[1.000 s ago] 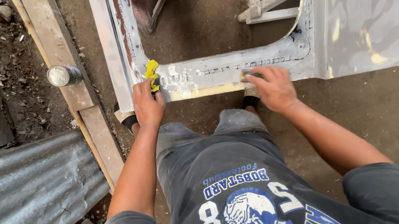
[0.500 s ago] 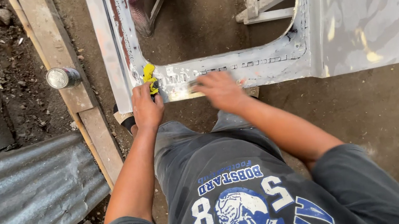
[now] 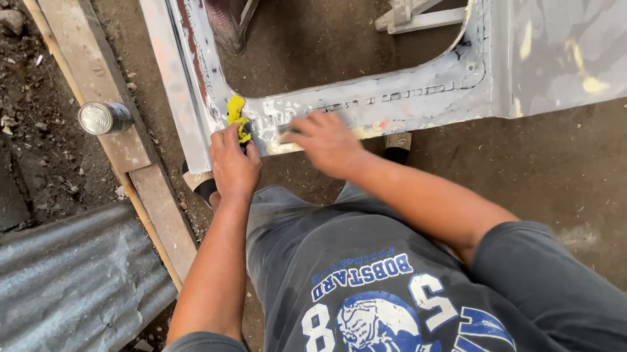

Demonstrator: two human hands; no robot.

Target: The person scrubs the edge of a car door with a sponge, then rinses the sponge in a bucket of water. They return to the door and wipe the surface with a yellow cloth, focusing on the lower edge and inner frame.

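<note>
Hands at a metal panel's edge
Left hand [image 3: 234,161] grips a yellow cloth [image 3: 238,117] against the metal panel [image 3: 369,103]; right hand [image 3: 325,142], blurred, presses flat just beside it, grip unclear.

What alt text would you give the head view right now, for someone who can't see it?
Seen from above, a person presses both hands on the lower edge of a bare grey metal panel with a window cut-out: the left hand holds a yellow rag, the right hand is blurred beside it. A wooden plank with a tin can lies to the left.
</note>
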